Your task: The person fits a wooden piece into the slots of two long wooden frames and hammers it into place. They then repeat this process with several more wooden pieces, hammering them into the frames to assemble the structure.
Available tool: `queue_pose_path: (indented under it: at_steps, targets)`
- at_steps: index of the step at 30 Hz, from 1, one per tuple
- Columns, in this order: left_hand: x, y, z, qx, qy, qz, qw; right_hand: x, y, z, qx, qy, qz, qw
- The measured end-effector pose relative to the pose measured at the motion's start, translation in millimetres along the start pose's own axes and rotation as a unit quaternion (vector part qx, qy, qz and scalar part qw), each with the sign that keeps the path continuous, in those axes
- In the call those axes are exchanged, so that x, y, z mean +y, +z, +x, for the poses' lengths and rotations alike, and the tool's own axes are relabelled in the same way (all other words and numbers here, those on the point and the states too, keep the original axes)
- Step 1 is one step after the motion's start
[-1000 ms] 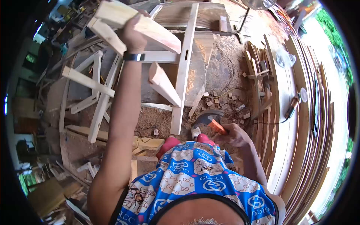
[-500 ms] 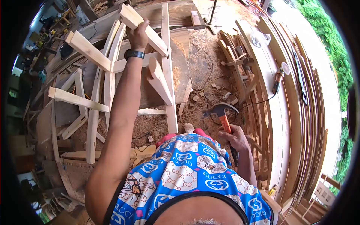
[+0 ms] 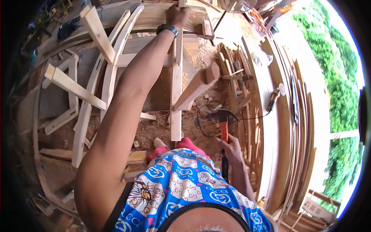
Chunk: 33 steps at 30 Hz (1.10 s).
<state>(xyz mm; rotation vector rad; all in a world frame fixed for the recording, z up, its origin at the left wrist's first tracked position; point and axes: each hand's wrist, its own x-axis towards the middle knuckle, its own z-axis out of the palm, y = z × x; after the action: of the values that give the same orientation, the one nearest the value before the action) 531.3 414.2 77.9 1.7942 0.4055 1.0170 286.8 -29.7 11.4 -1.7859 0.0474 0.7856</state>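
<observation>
My left hand (image 3: pixel 177 17) reaches far forward, closed round a pale wooden piece near the top of the view, with a dark watch (image 3: pixel 167 29) on the wrist. Below that hand runs a long upright beam (image 3: pixel 176 85), and a short wooden leg (image 3: pixel 197 86) sticks out from its lower part to the right. My right hand (image 3: pixel 231 149) is wrapped round a hammer (image 3: pixel 224 129) with an orange and black handle; its dark head points forward, apart from the wood.
Curved frame pieces (image 3: pixel 116 67) with projecting legs stand at the left. Long boards (image 3: pixel 270 135) are stacked at the right, with an angle grinder (image 3: pixel 275 98) on them and its cord trailing left. Offcuts and sawdust cover the floor.
My left hand has moved forward and right, and the beam with its legs has turned, the near leg now leaning right. The hammer has shifted slightly left and stands more upright in my right hand.
</observation>
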Motion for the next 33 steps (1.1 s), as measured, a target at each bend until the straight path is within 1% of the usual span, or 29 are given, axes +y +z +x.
queue_pose_path:
  at_steps: [1, 2, 4, 5, 7, 10, 11, 12, 14, 15, 16, 17, 18, 20, 22, 24, 26, 27, 28, 29, 30, 32, 33]
  targets:
    - [-9.7, 9.0, 4.0, 0.065, 0.034, -0.031, 0.997, 0.7, 2.0, -1.8, 0.000, 0.004, 0.009, 1.000]
    - [-24.1, 16.6, 8.1, 0.048, 0.064, -0.064, 0.995, 4.2, 1.0, 0.4, -0.002, 0.008, 0.017, 1.000]
    - [-32.0, 29.1, 16.5, 0.023, -0.006, 0.029, 0.999, 6.9, 0.7, 0.5, -0.005, 0.008, 0.032, 0.999]
    - [-37.7, 30.2, 23.5, 0.027, -0.010, 0.029, 0.999, 7.6, 1.2, 1.2, -0.007, 0.010, 0.026, 1.000]
    - [-43.9, 29.7, 36.0, -0.052, 0.022, 0.082, 0.995, 5.9, 1.2, 4.9, 0.005, 0.021, 0.008, 1.000]
    - [-36.0, 36.4, 30.2, -0.027, 0.001, 0.091, 0.996, 3.4, 1.9, 14.0, -0.003, 0.035, 0.000, 0.999]
    - [-29.8, 36.3, 22.2, -0.011, 0.016, 0.063, 0.998, 0.5, 2.1, 17.6, -0.010, 0.033, 0.001, 0.999]
    - [-18.8, 30.3, 13.7, -0.022, 0.032, 0.081, 0.996, -1.5, 1.0, 21.3, -0.012, 0.038, 0.001, 0.999]
    - [-17.2, 26.9, -4.0, 0.005, 0.104, 0.008, 0.995, -9.8, 2.0, 35.8, -0.027, 0.012, -0.018, 0.999]
    - [-7.0, 19.1, -14.9, -0.001, 0.104, 0.014, 0.994, -22.2, 4.6, 43.2, -0.020, 0.006, -0.046, 0.999]
    - [8.1, 2.9, -28.5, 0.027, 0.120, -0.046, 0.991, -28.5, 7.3, 50.4, -0.023, 0.010, -0.041, 0.999]
    - [14.7, -5.8, -33.5, 0.055, 0.136, -0.106, 0.983, -35.5, 6.7, 62.1, -0.024, -0.019, -0.045, 0.999]
    - [1.7, -7.7, -31.0, 0.034, 0.146, -0.119, 0.981, -43.5, 6.3, 74.2, -0.024, -0.048, -0.047, 0.997]
    - [12.4, -11.1, -35.1, 0.030, 0.166, -0.104, 0.980, -75.5, -0.9, 97.0, -0.047, -0.123, -0.072, 0.989]
    - [14.2, -6.3, -34.7, 0.018, 0.169, -0.085, 0.982, -114.7, -7.6, 124.2, -0.063, -0.294, -0.093, 0.949]
    - [9.4, -4.2, -36.1, 0.011, 0.169, -0.068, 0.983, -168.9, 6.0, 127.5, -0.058, -0.388, -0.030, 0.919]
    - [-0.9, -1.9, -37.6, 0.007, 0.249, -0.010, 0.969, -203.4, -4.3, 154.2, -0.161, -0.379, -0.045, 0.910]
    - [-2.2, -1.4, -44.6, 0.001, 0.245, -0.005, 0.970, -216.6, -10.9, 178.5, -0.051, -0.395, -0.249, 0.883]
    - [-1.0, -0.6, -52.7, 0.020, 0.268, -0.017, 0.963, -225.7, -13.8, 194.7, 0.060, -0.392, -0.441, 0.805]
    - [0.3, 0.2, -53.8, 0.044, 0.293, -0.029, 0.955, -247.4, -8.0, 183.2, 0.016, -0.407, -0.339, 0.848]
    - [0.7, -3.5, -54.4, 0.048, 0.289, -0.025, 0.956, -272.8, 1.4, 164.6, -0.032, -0.413, -0.236, 0.879]
    - [-1.0, -2.5, -55.2, 0.045, 0.280, -0.050, 0.958, -305.0, -13.7, 185.8, -0.083, -0.455, -0.185, 0.867]
    - [-4.6, -1.1, -54.2, 0.034, 0.277, -0.051, 0.959, -325.5, -19.6, 191.8, -0.055, -0.511, -0.233, 0.826]
